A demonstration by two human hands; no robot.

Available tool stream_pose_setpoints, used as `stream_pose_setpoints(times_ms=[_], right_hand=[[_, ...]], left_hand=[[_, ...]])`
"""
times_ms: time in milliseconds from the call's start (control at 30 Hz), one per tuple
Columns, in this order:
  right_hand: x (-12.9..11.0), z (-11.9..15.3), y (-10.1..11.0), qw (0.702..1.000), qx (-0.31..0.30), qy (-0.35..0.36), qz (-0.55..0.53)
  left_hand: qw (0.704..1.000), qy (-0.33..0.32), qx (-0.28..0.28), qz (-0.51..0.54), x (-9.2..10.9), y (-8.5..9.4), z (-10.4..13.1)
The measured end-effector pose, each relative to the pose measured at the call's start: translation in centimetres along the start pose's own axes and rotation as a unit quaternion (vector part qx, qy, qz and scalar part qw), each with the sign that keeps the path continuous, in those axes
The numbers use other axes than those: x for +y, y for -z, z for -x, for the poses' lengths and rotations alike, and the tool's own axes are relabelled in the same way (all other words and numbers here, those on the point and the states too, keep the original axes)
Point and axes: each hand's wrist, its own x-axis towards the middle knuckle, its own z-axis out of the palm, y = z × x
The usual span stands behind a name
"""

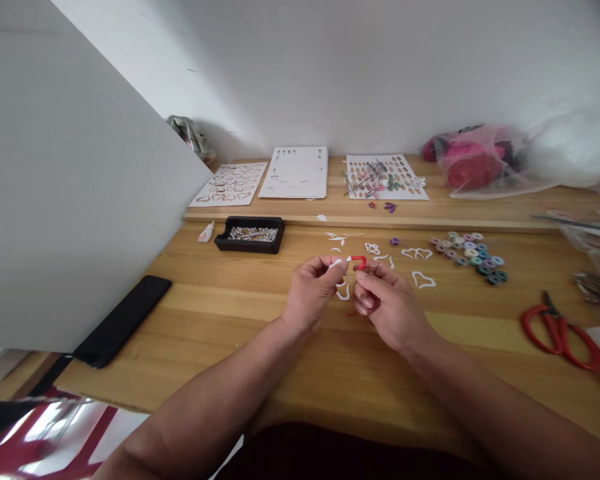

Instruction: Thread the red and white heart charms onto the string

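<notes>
Between my hands, above the wooden table, is a small white paper cutout (349, 259) partly covered in red thread (361, 261). My left hand (314, 287) pinches the white end of the cutout between thumb and fingers. On the other side, my right hand (387, 297) has its fingertips closed on the red thread at the bent end. More white curved cutouts (424, 280) lie on the table around and behind my hands. A purple thread spool (395, 241) sits just beyond them.
Several thread bobbins (473, 250) cluster to the right, with red-handled scissors (560, 333) nearer. At the left are a black bead tray (250, 235), a glue bottle (206, 232) and a black phone (125, 320). Cut paper sheets (294, 172) lie on the raised ledge behind.
</notes>
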Motion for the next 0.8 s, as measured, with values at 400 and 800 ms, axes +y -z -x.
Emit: stream_pose_setpoints(times_ms=[400,800], right_hand=[[0.8,0.0,0.1,0.998,-0.017,0.016,0.056],[0.5,0.1,0.3,0.998,-0.030,-0.017,0.044]], left_hand=[[0.998,-0.044,0.025,-0.036,0.3,0.4,-0.3],[1.000,-0.012,-0.013,-0.022,1.2,0.5,-0.2]])
